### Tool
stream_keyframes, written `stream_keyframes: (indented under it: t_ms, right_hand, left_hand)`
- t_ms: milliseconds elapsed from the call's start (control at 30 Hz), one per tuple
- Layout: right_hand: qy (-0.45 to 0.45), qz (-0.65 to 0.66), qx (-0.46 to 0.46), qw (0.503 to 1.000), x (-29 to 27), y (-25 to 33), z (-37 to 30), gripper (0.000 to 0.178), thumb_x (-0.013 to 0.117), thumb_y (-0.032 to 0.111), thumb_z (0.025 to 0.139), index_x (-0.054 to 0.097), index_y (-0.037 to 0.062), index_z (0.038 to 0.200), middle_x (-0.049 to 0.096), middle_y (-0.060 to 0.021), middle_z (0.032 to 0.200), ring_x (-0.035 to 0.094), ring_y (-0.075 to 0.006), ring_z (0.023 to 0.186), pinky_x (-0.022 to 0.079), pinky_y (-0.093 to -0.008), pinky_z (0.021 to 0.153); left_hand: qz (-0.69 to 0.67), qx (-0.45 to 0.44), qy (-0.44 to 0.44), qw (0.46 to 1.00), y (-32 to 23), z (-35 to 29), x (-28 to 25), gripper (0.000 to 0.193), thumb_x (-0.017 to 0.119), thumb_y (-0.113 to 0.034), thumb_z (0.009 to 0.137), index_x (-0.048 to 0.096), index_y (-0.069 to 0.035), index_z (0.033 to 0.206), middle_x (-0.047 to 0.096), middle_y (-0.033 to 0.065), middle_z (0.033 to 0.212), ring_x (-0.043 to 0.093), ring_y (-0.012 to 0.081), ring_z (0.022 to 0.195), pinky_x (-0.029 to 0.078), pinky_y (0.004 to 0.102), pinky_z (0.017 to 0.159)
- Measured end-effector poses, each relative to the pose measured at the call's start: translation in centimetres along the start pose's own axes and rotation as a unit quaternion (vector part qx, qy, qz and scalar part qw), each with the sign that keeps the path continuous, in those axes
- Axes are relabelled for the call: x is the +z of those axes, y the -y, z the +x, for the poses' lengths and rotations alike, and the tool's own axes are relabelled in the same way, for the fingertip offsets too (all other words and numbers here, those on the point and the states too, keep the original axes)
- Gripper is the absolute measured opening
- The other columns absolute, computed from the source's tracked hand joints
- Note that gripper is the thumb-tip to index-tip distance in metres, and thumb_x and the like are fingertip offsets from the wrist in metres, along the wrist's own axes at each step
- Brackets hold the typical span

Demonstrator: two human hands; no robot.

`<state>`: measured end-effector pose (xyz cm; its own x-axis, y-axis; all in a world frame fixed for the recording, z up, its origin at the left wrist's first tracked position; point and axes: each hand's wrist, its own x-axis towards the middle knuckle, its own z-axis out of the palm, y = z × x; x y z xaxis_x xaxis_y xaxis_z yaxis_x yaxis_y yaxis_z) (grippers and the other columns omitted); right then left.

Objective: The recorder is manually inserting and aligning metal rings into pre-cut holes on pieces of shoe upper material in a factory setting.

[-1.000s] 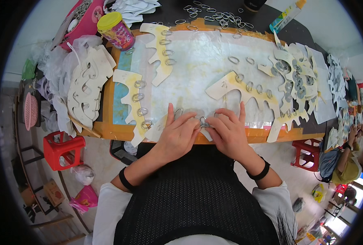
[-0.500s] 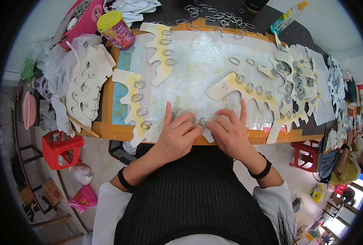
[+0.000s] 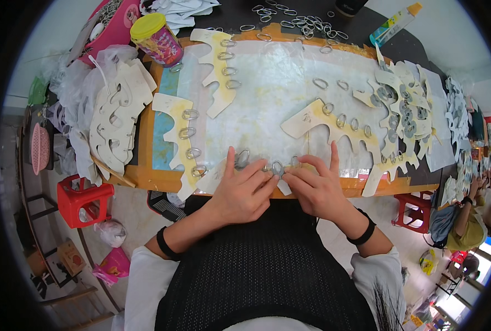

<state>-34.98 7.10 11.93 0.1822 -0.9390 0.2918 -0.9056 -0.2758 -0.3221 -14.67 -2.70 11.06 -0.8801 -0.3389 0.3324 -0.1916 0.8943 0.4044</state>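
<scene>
At the near table edge, both my hands work on a cream scalloped strip (image 3: 215, 175), mostly hidden under my fingers. My left hand (image 3: 245, 187) pinches at its edge, index finger raised. On the other side my right hand (image 3: 317, 190) pinches close by, one finger also sticking up. Between my fingertips a metal oval ring (image 3: 277, 167) lies at the strip's edge, with another oval ring (image 3: 242, 159) beside my left fingers. Farther right lies a yellow-stained scalloped strip (image 3: 333, 124) carrying several rings. Two similar strips, a near one (image 3: 173, 118) and a far one (image 3: 215, 71), lie at left.
Loose rings (image 3: 311, 25) lie at the back, near a spray bottle (image 3: 394, 25). A yellow-lidded tub (image 3: 157, 41) stands back left beside a pink basket (image 3: 110, 27). Stacked strips (image 3: 405, 110) fill the right side; more pieces (image 3: 115, 118) lie left. Red stools (image 3: 84, 201) flank the table.
My right hand has shifted slightly right and down, and the ring between my fingertips shows more plainly. The view has moved a little; the other strips lie as before.
</scene>
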Motion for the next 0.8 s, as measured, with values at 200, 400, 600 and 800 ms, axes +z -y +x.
stream_keyframes:
  t_ms: [200, 400, 600, 800]
  right_hand:
    - [-0.010, 0.151, 0.042, 0.988, -0.8, -1.3, 0.1, 0.028, 0.067, 0.007, 0.078, 0.067, 0.0151, 0.105, 0.068, 0.0033, 0.097, 0.059, -0.0219, 0.103, 0.012, -0.0611, 0.113]
    - [-0.161, 0.420, 0.224, 0.865, 0.6, -0.3, 1.2, 0.022, 0.061, 0.005, 0.088, 0.064, 0.0031, 0.109, 0.070, -0.0054, 0.085, 0.064, -0.0119, 0.088, 0.030, -0.0447, 0.111]
    - [-0.402, 0.442, 0.250, 0.762, -2.1, -2.8, 2.0, 0.017, 0.058, 0.006, 0.091, 0.063, -0.0023, 0.105, 0.064, -0.0048, 0.078, 0.059, -0.0121, 0.075, 0.048, -0.0324, 0.083]
    - [-0.035, 0.140, 0.081, 0.986, -1.6, -0.1, 3.5, 0.024, 0.073, 0.007, 0.071, 0.064, 0.0055, 0.093, 0.057, -0.0065, 0.102, 0.051, -0.0312, 0.102, 0.043, -0.0402, 0.085]
  left_hand:
    - [0.026, 0.004, 0.008, 1.000, -0.1, -0.1, 0.4, 0.036, 0.067, -0.014, 0.069, 0.069, -0.008, 0.104, 0.060, 0.0017, 0.101, 0.055, 0.0233, 0.115, 0.001, 0.0724, 0.107]
    - [0.037, -0.001, -0.004, 0.999, -0.2, -0.6, 0.7, 0.038, 0.068, -0.015, 0.070, 0.068, -0.008, 0.107, 0.059, 0.0024, 0.107, 0.052, 0.0233, 0.120, 0.003, 0.0743, 0.106]
    - [0.043, 0.003, -0.013, 0.999, -0.4, -0.7, 1.3, 0.041, 0.069, -0.016, 0.069, 0.068, -0.010, 0.109, 0.057, 0.0053, 0.113, 0.048, 0.0248, 0.123, 0.004, 0.0756, 0.105]
    - [0.113, 0.018, -0.078, 0.990, -0.3, -1.1, 2.4, 0.040, 0.069, -0.018, 0.068, 0.070, -0.013, 0.108, 0.053, 0.0069, 0.114, 0.047, 0.0278, 0.120, 0.004, 0.0742, 0.106]
